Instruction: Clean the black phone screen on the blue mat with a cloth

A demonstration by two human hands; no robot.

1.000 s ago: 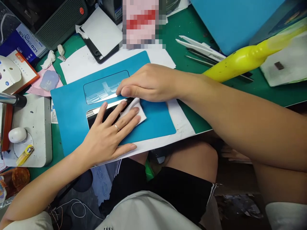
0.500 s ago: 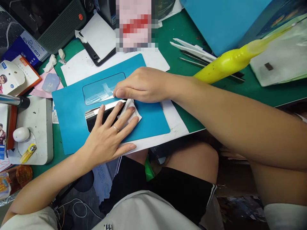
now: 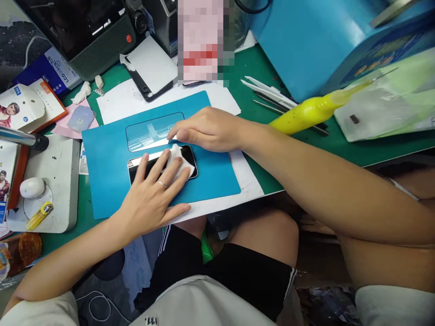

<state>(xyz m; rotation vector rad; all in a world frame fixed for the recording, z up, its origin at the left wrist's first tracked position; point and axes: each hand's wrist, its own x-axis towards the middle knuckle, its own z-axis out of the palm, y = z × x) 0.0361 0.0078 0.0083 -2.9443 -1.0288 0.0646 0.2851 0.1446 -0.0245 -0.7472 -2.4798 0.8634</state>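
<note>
A phone (image 3: 190, 156) with a black glossy face lies on the blue mat (image 3: 217, 179). Spread flat over its face, my left hand (image 3: 152, 190) presses a folded white wipe (image 3: 181, 165) under the fingertips. The phone's lower left part is hidden by that hand. Just beyond the phone lies a clear glass screen protector (image 3: 151, 131) with a dark outline and bright reflections. At the protector's right end my right hand (image 3: 209, 131) rests with curled, closed fingers. Whether something is pinched in them is hidden.
White paper (image 3: 246, 176) lies beneath the mat on the green tabletop (image 3: 268, 174). To the right are a yellow squeeze bottle (image 3: 306, 113), thin tools (image 3: 265, 88) and a blue box (image 3: 306, 40). On the left stand a whitish device (image 3: 64, 181) and a yellow lighter (image 3: 40, 215).
The wipe under my left fingers has shifted left along the phone, and the phone's right end now shows. My right hand stays at the protector. The camera view has shifted slightly.
</note>
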